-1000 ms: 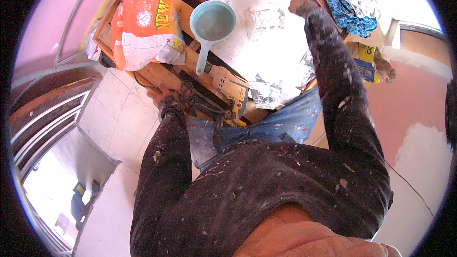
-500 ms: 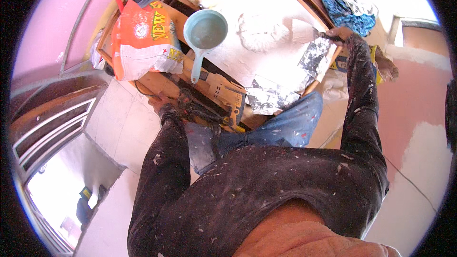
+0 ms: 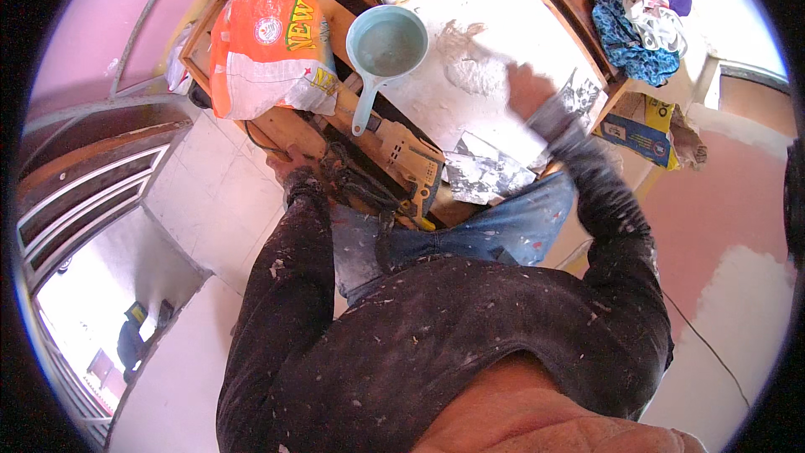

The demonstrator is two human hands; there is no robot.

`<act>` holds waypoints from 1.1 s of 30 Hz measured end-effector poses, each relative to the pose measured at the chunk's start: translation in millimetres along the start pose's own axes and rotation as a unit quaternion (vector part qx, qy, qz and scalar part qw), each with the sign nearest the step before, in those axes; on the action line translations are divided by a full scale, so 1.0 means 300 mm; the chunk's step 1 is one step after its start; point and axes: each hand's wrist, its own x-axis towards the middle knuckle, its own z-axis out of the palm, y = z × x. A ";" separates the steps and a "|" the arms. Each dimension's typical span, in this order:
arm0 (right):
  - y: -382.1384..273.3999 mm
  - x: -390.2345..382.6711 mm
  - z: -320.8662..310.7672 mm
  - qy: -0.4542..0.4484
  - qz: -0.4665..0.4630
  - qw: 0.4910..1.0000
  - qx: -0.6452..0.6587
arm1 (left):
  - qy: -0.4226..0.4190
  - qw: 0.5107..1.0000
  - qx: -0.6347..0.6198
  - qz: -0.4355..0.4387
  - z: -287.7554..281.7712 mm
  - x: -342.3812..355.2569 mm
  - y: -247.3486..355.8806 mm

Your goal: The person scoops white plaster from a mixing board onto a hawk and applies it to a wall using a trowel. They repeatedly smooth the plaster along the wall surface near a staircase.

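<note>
**White heap at the right hand, left hand laid on the plank**

The step in hand is judged to be the working of a white heap, powder or paste, on a white board. The heap is found just left of the right hand. The next move seems to call for the heap to be drawn together, with liquid perhaps added from the blue dipper, set between the hands and farther forward.

Pose: hands well apart. The right arm is bent at the elbow, the hand held over the board with fingers pointed forward; it is blurred, so whether anything is gripped cannot be told. The left arm is stretched forward, its hand laid on a wooden plank; how far the fingers are closed cannot be told.

An orange power tool is noted right of the left hand, black-and-white sheets nearer the body than the right.
</note>
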 end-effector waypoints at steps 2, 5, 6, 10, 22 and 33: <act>-0.112 -0.091 0.063 0.009 -0.024 0.994 -0.107 | -0.010 1.000 -0.021 -0.005 -0.003 -0.014 0.011; -0.024 -0.010 -0.091 -0.051 -0.008 0.999 -0.004 | -0.009 1.000 -0.023 -0.012 -0.035 -0.021 0.026; 0.060 0.061 -0.178 -0.093 -0.042 0.993 0.053 | -0.014 1.000 0.004 -0.018 -0.038 -0.016 0.033; 0.241 0.361 -0.215 -0.206 -0.043 0.978 -0.016 | -0.030 0.997 -0.068 0.004 -0.009 -0.007 0.025; 0.288 0.324 -0.072 -0.258 0.045 0.964 0.051 | -0.033 0.998 -0.047 0.011 -0.018 0.014 -0.001; -0.167 0.278 -0.131 -0.247 -0.098 0.961 -0.075 | -0.003 1.000 0.022 0.012 0.010 0.047 -0.049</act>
